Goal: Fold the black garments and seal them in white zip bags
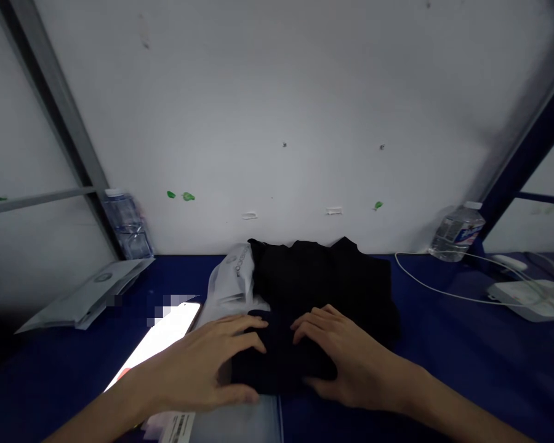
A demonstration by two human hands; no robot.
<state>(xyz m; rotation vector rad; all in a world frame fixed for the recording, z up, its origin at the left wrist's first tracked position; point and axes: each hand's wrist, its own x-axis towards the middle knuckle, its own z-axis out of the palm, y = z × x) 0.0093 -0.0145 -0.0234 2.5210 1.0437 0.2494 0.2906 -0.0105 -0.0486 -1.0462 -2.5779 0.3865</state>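
A folded dark navy cloth (277,366) lies in front of me, partly on a clear plastic bag (240,424). My left hand (207,360) rests on the cloth's left side, fingers spread and thumb apart near the close edge. On the right side, my right hand (339,360) touches the cloth with bent fingers, its thumb apart from them. Neither hand shows a closed grip. Behind the navy cloth is a larger heap of black fabric (325,277). Against its left side stands a crumpled white printed plastic bag (233,277).
A lit phone (161,338) lies left of my left hand on the blue tabletop (447,351). Flat white packets (92,289) and a bottle (128,224) sit farther left. At right are another bottle (459,231), a white cable (425,286) and a white device (530,298).
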